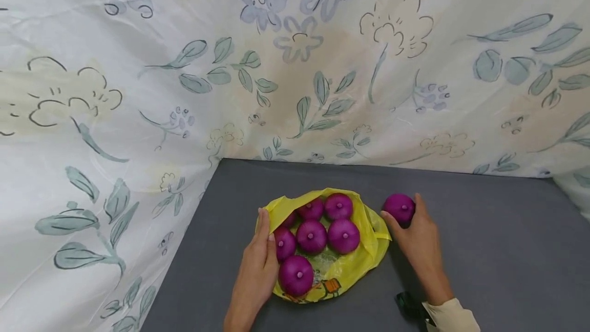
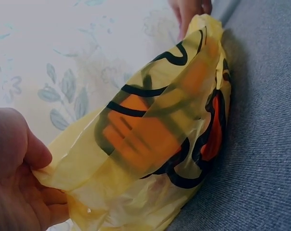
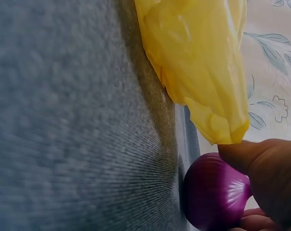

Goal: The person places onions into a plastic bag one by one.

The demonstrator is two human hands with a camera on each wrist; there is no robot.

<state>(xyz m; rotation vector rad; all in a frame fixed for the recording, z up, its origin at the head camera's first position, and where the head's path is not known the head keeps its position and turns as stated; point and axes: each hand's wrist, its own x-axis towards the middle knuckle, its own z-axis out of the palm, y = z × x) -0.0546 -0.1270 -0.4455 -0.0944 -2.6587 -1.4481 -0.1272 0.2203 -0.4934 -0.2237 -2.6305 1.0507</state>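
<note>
A yellow plastic bag (image 1: 364, 263) with black and orange print lies with its mouth wide, and several red onions (image 1: 311, 236) show inside it. At the bag's left rim, my left hand (image 1: 258, 263) pinches the plastic between thumb and fingers; the left wrist view shows the thumb (image 2: 38, 153) on the film. My right hand (image 1: 421, 242) grips a single red onion (image 1: 399, 207) just right of the bag, thumb on one side and fingers on the other. In the right wrist view that onion (image 3: 215, 192) sits low at the grey surface, below a hanging corner of the bag (image 3: 218, 115).
A grey cloth-covered table (image 1: 498, 250) lies under everything. Behind it and along the left hangs a white sheet (image 1: 184, 117) printed with flowers and leaves. A dark object (image 1: 407, 304) is at the right wrist, beside a cream sleeve (image 1: 454, 316).
</note>
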